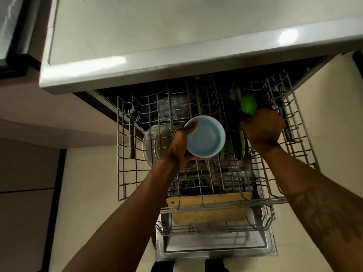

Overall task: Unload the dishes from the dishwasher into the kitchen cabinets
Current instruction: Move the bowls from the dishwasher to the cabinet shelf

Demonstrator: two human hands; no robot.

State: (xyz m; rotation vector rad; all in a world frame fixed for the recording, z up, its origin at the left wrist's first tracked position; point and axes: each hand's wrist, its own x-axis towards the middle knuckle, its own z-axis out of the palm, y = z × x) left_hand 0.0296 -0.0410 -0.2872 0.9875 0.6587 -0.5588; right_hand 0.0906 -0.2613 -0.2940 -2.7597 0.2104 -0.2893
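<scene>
Blue bowl [206, 138], left grip [179, 148] — green cup [247, 106], right grip [263, 128]

The round pale-blue bowl [205, 136] sits in the left hand [178, 148] above the metal wire rack [125, 134]. Clear glass bowls [155, 142] stand left of it and a green plastic cup [247, 107] stands to its right. A wooden cutting board [216, 214] is nearer and lower.

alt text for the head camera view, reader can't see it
A person's left hand holds a light blue bowl over the pulled-out upper dishwasher rack, while the right hand grips a green item in it. A wooden cutting board stands in the lower rack.
</scene>
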